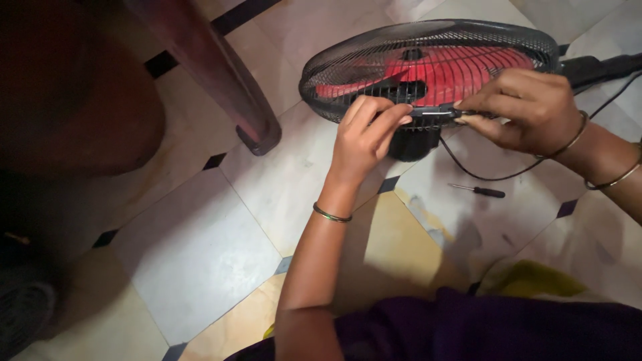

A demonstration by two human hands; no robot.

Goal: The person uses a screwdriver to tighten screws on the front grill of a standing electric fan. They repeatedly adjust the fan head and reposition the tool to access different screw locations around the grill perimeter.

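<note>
A fan with a black wire cage (428, 47) and red blades (461, 70) lies face up on the tiled floor. My left hand (364, 137) pinches the near rim of the cage, fingertips on the black rim band. My right hand (528, 110) grips the same rim a little to the right, fingers closed on the band's clip. The fan's black motor housing (411, 144) shows below the rim between my hands. Bangles sit on both wrists.
A small screwdriver (478, 190) lies on the floor right of my left forearm. The fan's black cord (495, 177) loops past it. A dark wooden furniture leg (227, 87) slants down at the upper left. Yellow cloth (535, 279) lies near my lap.
</note>
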